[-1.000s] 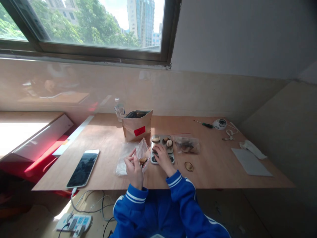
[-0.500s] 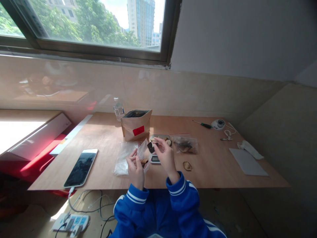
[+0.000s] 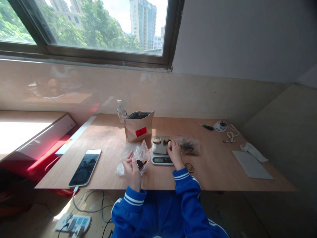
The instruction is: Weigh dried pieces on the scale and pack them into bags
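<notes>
Clear plastic zip bag (image 3: 141, 156) with dark and tan pieces inside lies on wooden table (image 3: 106, 138), left of small silver kitchen scale (image 3: 161, 150). Left hand (image 3: 131, 168) pinches bag mouth, fingers clamped on plastic. Right hand (image 3: 175, 154) rests on scale's right edge by pale round piece (image 3: 169, 144); fingers loosely apart, whether gripping cannot tell. Brown paper pouch with red label (image 3: 139, 126) stands just behind. Second clear bag of dark pieces (image 3: 188, 145) just right of scale. Black smartphone (image 3: 85, 163) well left. Green-handled screwdriver (image 3: 204, 126) far right.

Bright blue jacket sleeves, white-striped ribbed cuffs, bare left hand (image 3: 132, 169) & right hand (image 3: 175, 153)
</notes>
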A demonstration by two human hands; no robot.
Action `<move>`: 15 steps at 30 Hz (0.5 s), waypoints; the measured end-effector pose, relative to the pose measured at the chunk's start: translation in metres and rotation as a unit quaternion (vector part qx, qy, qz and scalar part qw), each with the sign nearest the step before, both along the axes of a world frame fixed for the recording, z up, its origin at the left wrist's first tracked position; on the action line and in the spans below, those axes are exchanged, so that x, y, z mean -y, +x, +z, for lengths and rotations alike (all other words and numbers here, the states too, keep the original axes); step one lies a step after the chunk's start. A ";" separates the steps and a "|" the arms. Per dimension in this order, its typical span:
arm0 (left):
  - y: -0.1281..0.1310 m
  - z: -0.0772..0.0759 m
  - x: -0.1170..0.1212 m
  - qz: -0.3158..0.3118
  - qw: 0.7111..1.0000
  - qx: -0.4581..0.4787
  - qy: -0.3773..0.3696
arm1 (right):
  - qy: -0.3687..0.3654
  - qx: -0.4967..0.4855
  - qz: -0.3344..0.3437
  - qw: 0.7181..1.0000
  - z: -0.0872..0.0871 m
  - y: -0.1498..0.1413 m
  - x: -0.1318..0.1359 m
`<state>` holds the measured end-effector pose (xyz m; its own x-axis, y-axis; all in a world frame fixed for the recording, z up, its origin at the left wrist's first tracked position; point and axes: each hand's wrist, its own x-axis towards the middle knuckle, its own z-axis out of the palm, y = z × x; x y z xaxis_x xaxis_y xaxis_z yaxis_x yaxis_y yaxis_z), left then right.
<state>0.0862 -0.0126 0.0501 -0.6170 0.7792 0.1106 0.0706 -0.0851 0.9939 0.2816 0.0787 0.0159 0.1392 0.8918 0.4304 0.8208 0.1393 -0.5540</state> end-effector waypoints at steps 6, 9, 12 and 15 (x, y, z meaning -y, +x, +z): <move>0.006 0.008 0.003 -0.010 1.000 -0.004 -0.017 | 0.033 -0.147 0.016 0.988 0.018 -0.005 0.025; 0.011 0.011 0.004 -0.020 1.000 0.002 -0.023 | 0.029 -0.254 0.047 0.966 0.050 -0.028 0.043; 0.018 0.013 0.006 -0.020 1.000 0.000 -0.021 | 0.020 -0.285 0.116 0.951 0.079 -0.055 0.056; 0.024 0.013 0.007 -0.022 1.000 0.011 -0.017 | 0.032 -0.264 0.148 0.953 0.093 -0.070 0.060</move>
<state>0.1107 -0.0198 0.0634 -0.5846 0.8082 0.0706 0.0463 -0.0536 0.9975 0.2120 0.0187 0.1087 0.0985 0.8996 0.4254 0.3499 0.3689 -0.8611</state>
